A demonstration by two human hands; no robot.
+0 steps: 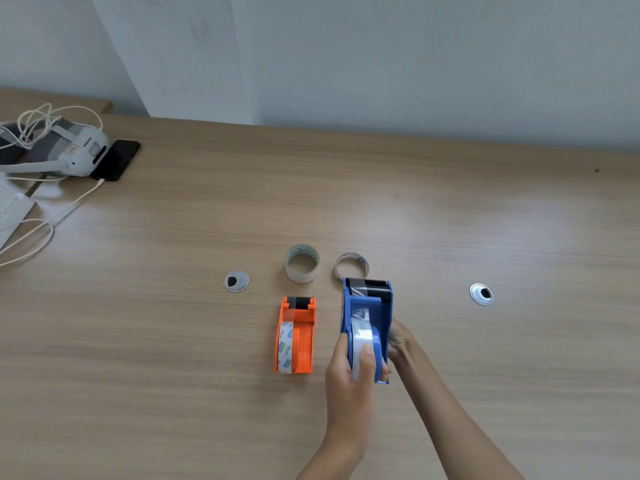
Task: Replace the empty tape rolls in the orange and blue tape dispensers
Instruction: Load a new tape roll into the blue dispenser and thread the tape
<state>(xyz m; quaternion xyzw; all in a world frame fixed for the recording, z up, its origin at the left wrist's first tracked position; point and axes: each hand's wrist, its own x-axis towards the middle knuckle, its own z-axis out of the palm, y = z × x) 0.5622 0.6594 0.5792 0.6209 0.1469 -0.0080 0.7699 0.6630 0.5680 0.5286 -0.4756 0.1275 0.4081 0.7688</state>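
The blue tape dispenser [372,306] stands on the wooden table with a clear tape roll [360,336] set in it. My left hand [349,372] grips the dispenser's near end, thumb on the roll. My right hand [398,341] holds the dispenser's right side, mostly hidden behind it. The orange tape dispenser [301,336] lies just to the left, untouched, with a tape roll in it and tape drawn up to its black cutter. Two empty cardboard cores stand beyond them: a tall one [302,268] and a thin one [351,265].
Two round metal cable grommets [237,281] [481,294] are set into the table [485,220]. At the far left lie a white headset [69,150], a black phone [117,159], white cables and papers. A grey wall rises behind the table.
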